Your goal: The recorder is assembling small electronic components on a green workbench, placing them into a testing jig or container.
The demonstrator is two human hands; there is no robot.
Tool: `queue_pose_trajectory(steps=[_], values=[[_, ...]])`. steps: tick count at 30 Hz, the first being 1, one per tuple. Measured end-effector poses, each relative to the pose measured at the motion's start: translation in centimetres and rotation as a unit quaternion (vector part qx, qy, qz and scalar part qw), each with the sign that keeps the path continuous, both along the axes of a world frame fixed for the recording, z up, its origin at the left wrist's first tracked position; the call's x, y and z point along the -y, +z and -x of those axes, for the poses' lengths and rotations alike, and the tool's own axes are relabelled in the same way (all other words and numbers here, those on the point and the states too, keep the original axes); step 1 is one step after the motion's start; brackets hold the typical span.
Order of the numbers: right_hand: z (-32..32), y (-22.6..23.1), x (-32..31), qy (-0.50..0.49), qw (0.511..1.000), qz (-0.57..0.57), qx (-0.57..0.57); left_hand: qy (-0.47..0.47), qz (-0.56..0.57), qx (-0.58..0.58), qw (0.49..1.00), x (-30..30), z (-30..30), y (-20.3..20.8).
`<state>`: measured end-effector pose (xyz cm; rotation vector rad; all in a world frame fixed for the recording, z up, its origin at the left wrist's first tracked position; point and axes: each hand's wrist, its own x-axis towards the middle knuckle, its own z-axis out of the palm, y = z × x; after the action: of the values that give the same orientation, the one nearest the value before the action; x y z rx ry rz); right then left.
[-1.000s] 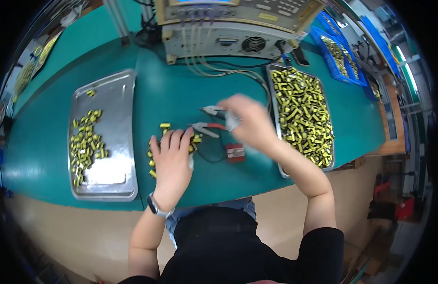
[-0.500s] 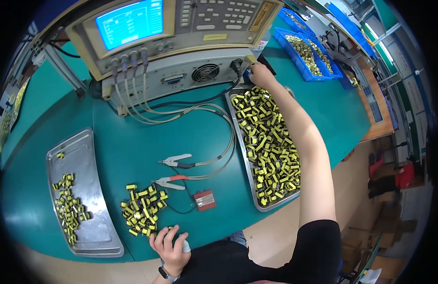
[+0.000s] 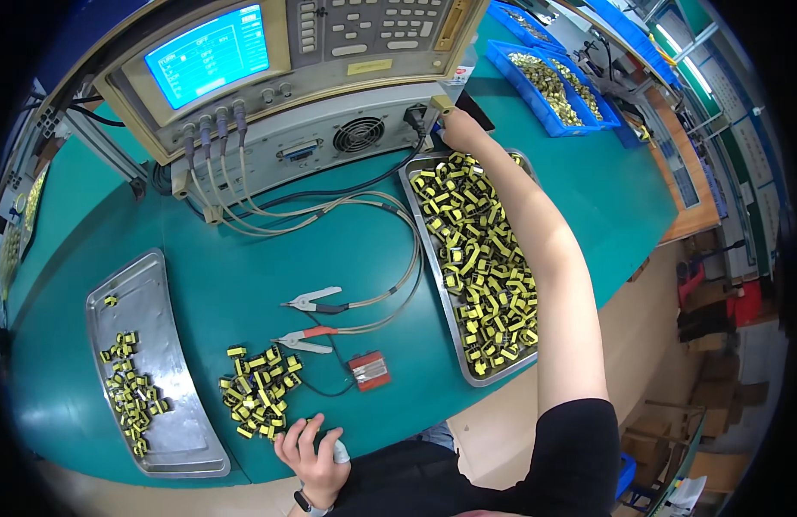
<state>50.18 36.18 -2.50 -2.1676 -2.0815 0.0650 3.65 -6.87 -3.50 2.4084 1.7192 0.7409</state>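
Note:
My right hand reaches out to the right end of the lower instrument box, beside the black power plug. Its fingertips are partly hidden there, so whether they grip anything is unclear. At the bench's front edge rests my left hand, fingers apart and loosely bent, with a whitish cover on one digit. Just beyond it lies a loose pile of small yellow-and-black transformers. Under my right forearm, a metal tray is heaped with many more of them.
A second metal tray at left holds several transformers. Two clip leads and a small red block lie mid-bench. Above the box sits a meter with a lit blue screen. Blue bins of small parts stand far right.
The whole view has shifted slightly, with the instruments now further left and higher. My right hand stays at the instrument's end and my left hand at the bench edge. The screen's display looks different.

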Motion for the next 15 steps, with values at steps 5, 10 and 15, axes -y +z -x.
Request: queue_pose_trajectory(steps=[5, 10, 15], values=[[1.8, 1.9, 2.0, 0.001, 0.999, -0.009, 0.043, 0.008, -0.001, 0.000, 1.000, 0.3, 0.3, 0.0], [-1.0, 4.6, 5.1, -0.045, 0.998, -0.049, 0.009, -0.003, -0.003, 0.013, 1.000, 0.4, 0.3, -0.2], [2.8, 8.3, 11.5, -0.083, 0.977, -0.144, -0.132, 0.003, -0.001, 0.015, 1.000, 0.5, 0.4, -0.2]])
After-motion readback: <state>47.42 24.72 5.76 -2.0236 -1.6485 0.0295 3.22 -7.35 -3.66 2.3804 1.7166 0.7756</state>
